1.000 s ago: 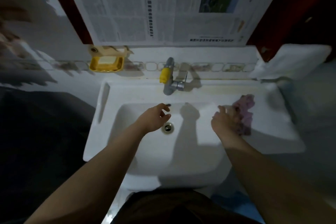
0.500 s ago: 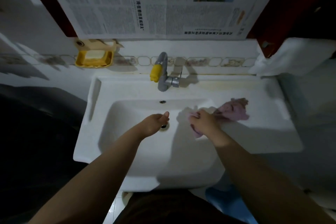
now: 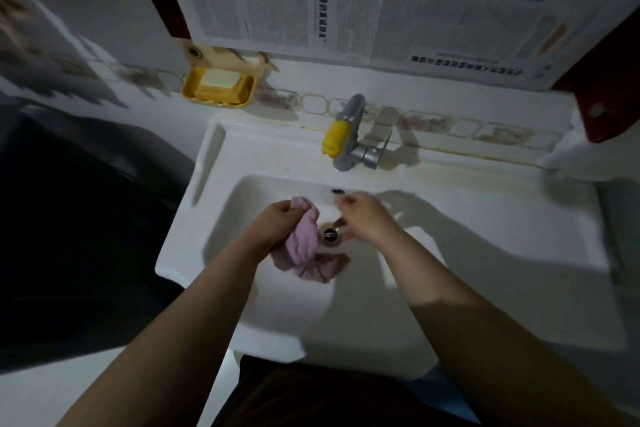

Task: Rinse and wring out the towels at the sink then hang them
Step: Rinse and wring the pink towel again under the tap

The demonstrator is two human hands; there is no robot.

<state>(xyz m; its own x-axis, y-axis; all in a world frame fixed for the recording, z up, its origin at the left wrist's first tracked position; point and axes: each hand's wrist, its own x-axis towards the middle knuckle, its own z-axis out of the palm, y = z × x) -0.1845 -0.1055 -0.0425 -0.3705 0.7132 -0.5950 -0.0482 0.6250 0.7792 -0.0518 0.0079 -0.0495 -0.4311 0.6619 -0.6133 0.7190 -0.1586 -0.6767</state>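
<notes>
Left hand (image 3: 277, 224) grips the bunched towel (image 3: 304, 243) over the drain (image 3: 330, 235), ready for rinsing; right hand (image 3: 363, 220), blurred, seems loosely curled, holding nothing.

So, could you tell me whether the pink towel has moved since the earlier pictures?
Yes. The pink towel has gone from the sink's right ledge leftward into the basin, left of the drain, gripped by the left hand.

A single head-worn camera looked steeply down from close above the sink (image 3: 450, 218), facing the wall behind the tap (image 3: 349, 135). Its wide lens bent the edges; both forearms reached in from below.
</notes>
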